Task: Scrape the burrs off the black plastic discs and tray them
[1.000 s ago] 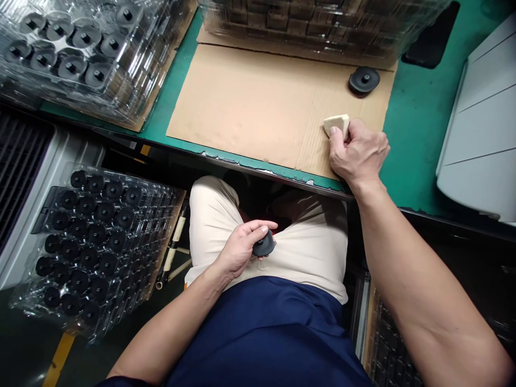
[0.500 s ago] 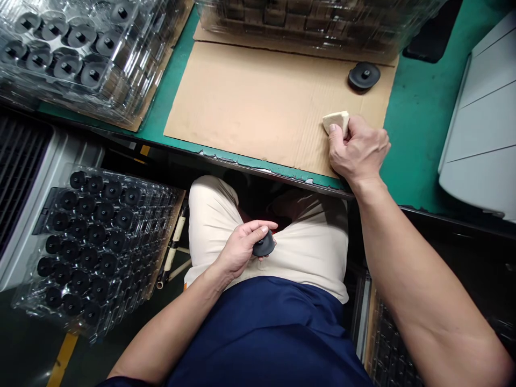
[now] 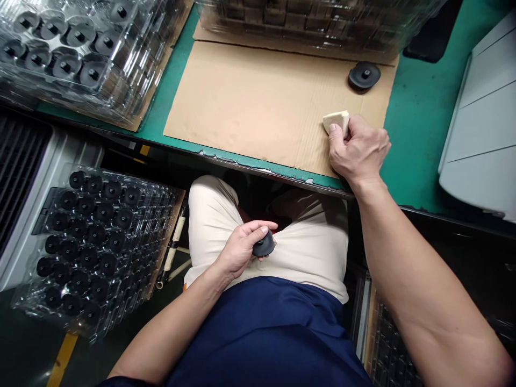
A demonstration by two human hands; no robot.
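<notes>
- Left hand (image 3: 241,250): the grip is closed around a black round moulded part (image 3: 264,246), with the fingers curled over its top, held above the person's lap and beige trousers (image 3: 213,226).
- Right hand (image 3: 358,151): the grip is closed on a cream foam sponge (image 3: 335,121), pinched between thumb and fingers, low over the right side of a cardboard sheet (image 3: 242,97); whether the sponge touches the sheet cannot be told.
- A second black round part (image 3: 365,75) lies flat on the cardboard near its far right corner, just beyond the sponge.
- The cardboard rests on a green counter (image 3: 419,107), close to its near edge.
- Clear plastic trays (image 3: 80,54) of black parts stand stacked at the counter's left; another clear stack (image 3: 318,21) runs along the cardboard's far edge.
- Below the counter, left of the person, sits a clear tray (image 3: 100,247) full of black parts — a white machine housing (image 3: 479,123) stands at the counter's right.
</notes>
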